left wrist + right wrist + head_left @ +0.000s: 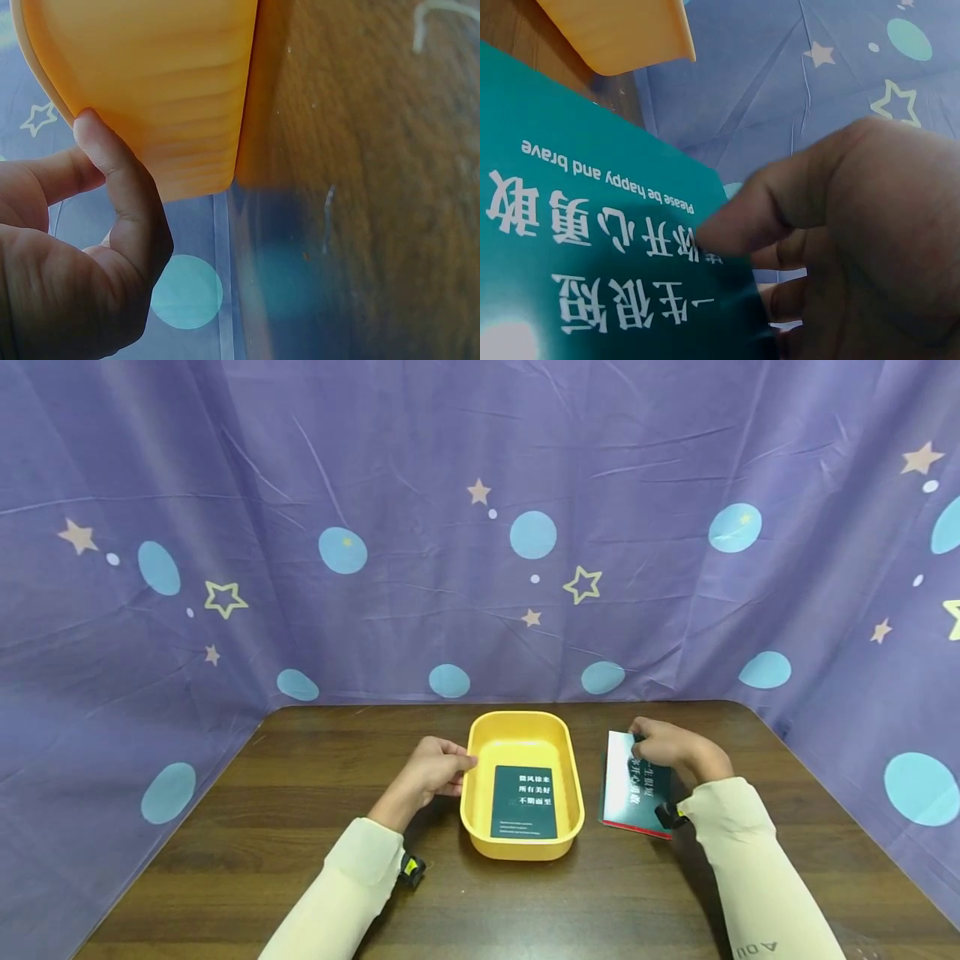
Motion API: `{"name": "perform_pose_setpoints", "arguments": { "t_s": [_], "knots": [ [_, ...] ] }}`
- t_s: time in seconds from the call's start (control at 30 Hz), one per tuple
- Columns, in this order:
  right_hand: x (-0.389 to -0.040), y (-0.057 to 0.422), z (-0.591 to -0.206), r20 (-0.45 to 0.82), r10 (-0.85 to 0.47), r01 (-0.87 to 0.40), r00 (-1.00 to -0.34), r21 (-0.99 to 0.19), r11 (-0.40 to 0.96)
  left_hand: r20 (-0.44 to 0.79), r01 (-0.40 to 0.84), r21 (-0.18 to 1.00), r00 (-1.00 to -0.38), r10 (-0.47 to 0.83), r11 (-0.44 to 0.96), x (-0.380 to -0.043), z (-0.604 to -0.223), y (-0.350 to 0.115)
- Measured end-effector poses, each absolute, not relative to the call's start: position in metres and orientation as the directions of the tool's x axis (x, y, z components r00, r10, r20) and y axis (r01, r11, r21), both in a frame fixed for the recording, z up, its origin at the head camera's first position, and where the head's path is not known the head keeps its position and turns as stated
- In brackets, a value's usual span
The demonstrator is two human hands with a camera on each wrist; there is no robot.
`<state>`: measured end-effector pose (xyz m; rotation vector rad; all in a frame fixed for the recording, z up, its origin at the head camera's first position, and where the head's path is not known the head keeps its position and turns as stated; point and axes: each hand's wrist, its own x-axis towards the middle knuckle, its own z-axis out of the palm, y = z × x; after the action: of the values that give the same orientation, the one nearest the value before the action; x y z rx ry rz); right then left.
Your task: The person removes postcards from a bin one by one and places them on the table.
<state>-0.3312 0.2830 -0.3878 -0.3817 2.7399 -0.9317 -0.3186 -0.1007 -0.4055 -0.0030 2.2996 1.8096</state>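
A yellow plastic tray (pixel 521 850) stands on the table in the middle of the head view. My left hand (pixel 438 767) pinches its left rim, thumb over the edge in the left wrist view. Inside the tray, toward the near end, lies a dark green booklet (pixel 522 820) with white lettering. To the right of the tray, my right hand (pixel 671 745) pinches another green booklet (pixel 622 232) by its far end. White characters and "Please be happy and brave" show on that cover, and a red strip runs along its near edge in the head view.
The brown wooden table (pixel 315 827) carries the tray and reaches back to a purple curtain (pixel 420 568) printed with stars and blue ovals. The curtain also hangs along both sides. Black wrist bands (pixel 411 868) sit at both cream sleeves.
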Motion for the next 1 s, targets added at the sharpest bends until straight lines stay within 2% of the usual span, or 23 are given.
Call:
{"name": "perform_pose_setpoints", "arguments": {
  "t_s": [0.13, 1.0],
  "knots": [
    [-0.332, 0.285, -0.389, -0.112, -0.349, -0.232, -0.930, -0.558, 0.796, -0.177, -0.142, 0.959, -0.976, 0.125, 0.245, -0.319, -0.405, -0.100],
    [-0.338, 0.277, -0.404, -0.157, -0.330, -0.251, -0.931, -0.381, 0.890, -0.179, -0.145, 0.960, -0.975, 0.128, 0.240, -0.319, -0.406, -0.100]
  ]
}}
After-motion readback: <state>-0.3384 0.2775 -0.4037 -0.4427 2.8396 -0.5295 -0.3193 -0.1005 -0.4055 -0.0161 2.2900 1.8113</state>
